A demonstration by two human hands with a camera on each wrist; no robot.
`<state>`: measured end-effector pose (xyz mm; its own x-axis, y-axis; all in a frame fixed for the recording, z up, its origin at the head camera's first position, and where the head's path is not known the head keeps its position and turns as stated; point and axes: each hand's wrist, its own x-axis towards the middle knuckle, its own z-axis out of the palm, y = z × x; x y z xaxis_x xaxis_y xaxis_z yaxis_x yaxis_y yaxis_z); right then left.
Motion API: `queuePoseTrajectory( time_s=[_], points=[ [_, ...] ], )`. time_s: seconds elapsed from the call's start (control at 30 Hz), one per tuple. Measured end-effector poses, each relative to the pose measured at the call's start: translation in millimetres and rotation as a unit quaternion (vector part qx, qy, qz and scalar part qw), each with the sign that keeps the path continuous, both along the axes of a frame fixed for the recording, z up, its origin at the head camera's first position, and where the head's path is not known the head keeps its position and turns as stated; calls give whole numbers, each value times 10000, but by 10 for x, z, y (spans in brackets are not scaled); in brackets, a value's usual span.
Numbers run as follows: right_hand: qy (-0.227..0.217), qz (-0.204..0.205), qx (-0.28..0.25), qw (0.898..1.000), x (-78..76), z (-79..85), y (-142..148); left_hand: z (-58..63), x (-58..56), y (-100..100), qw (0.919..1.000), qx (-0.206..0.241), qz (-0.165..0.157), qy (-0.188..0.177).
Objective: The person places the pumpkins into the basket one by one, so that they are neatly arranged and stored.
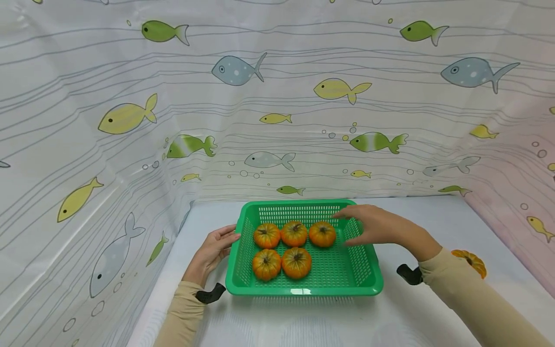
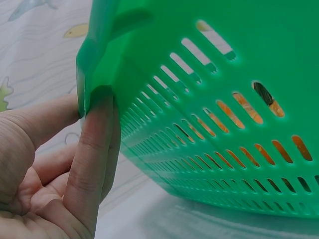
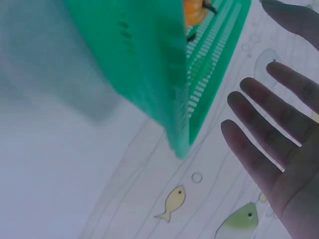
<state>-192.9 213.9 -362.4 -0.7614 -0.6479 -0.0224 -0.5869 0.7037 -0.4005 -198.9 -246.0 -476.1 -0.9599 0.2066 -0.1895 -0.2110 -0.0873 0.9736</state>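
Note:
A green plastic basket with slotted walls holds several small orange pumpkins, three along the back and two in front. At its left side, my left hand pinches the rim; the left wrist view shows the thumb and fingers at the lip. Over the right end of the basket hovers my right hand, fingers spread, holding nothing. In the right wrist view its straight fingers are apart from the basket wall. The basket's front right inside shows bare floor.
Another orange pumpkin lies on the white table at the right, partly hidden by my right forearm. Fish-patterned sheeting rises behind the table and on both sides. Each wrist carries a black strap piece.

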Motion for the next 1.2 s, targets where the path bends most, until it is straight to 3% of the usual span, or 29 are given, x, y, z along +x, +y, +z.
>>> queuePoseTrajectory(
  time_s=[0.53,0.87,1.2],
  points=[
    [-154,-1049,-141,9943,226,-179,849,3,-5,4,10000,-10,-97,15],
    [-74,-1511,-208,9883,325,-302,1343,15,11,-14,9999,-50,-110,49],
    [-124,-1798,-111,9836,425,-533,1821,22,7,-6,9999,-14,-107,32]
  ],
)
